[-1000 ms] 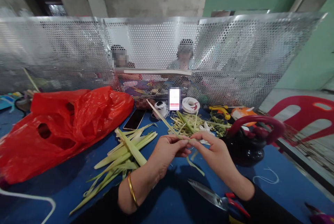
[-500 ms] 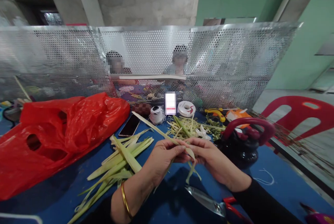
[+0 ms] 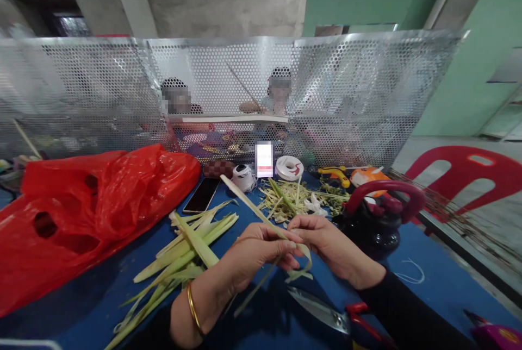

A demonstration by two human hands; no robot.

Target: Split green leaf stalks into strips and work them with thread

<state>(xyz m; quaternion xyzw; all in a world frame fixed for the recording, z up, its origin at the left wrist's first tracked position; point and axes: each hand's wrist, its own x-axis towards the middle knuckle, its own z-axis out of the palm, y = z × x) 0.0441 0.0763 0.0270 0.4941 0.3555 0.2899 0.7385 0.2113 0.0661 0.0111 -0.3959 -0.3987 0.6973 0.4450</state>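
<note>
A long pale-green leaf strip (image 3: 249, 204) slants across the middle, its far end reaching toward a white thread spool (image 3: 243, 177). My left hand (image 3: 259, 255), below a gold bangle, is closed on this strip between thumb and fingers. My right hand (image 3: 332, 247) pinches the same strip at its near end, close to the left fingertips. Thin loose ends (image 3: 302, 274) curl down beneath the hands. Left of them lies a heap of flat green leaves (image 3: 183, 263). A metal-bladed cutting tool (image 3: 320, 307) with red handles rests on the table under my right forearm.
A red plastic bag (image 3: 110, 192) covers the left of the blue table (image 3: 432, 306). A black phone (image 3: 203, 195), leaf scraps (image 3: 283, 200), a ribbon roll (image 3: 289, 168) and a dark kettle (image 3: 373, 230) stand around. Behind is a perforated metal screen (image 3: 346, 83), with two people beyond it.
My right hand has drawn slightly apart from the left and its fingers lifted. The leaf strip has swung a little steeper, and a loose end now hangs left below my left hand.
</note>
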